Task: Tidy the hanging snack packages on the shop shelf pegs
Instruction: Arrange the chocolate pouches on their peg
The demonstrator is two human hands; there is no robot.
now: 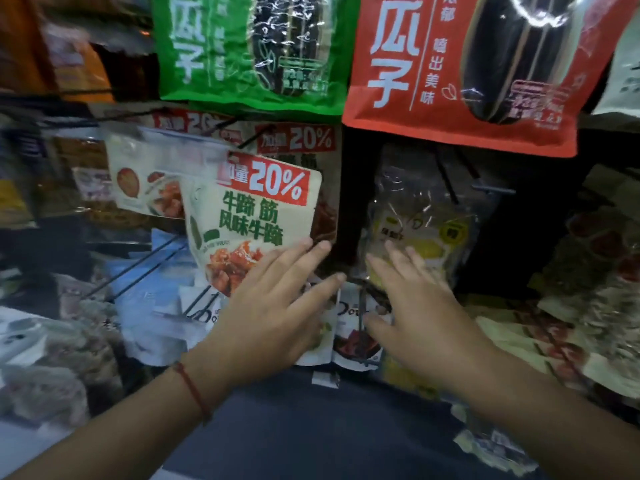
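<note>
Head view: my left hand [273,306] lies flat, fingers straight, on the lower edge of the tilted white pack [249,220], gripping nothing; I judge it's steadying the pack so it hangs straight. My right hand [415,306] is open too, fingertips at the yellow pack [426,233] on the next peg, contact unclear. Green bag [249,50] and red bag [460,67] hang above.

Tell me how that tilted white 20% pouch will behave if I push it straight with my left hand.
The white pouch hangs crooked, so it probably swings freely and light. Its film looks thin and glossy, likely floppy and slippery under the flat fingers of the left hand.
</note>
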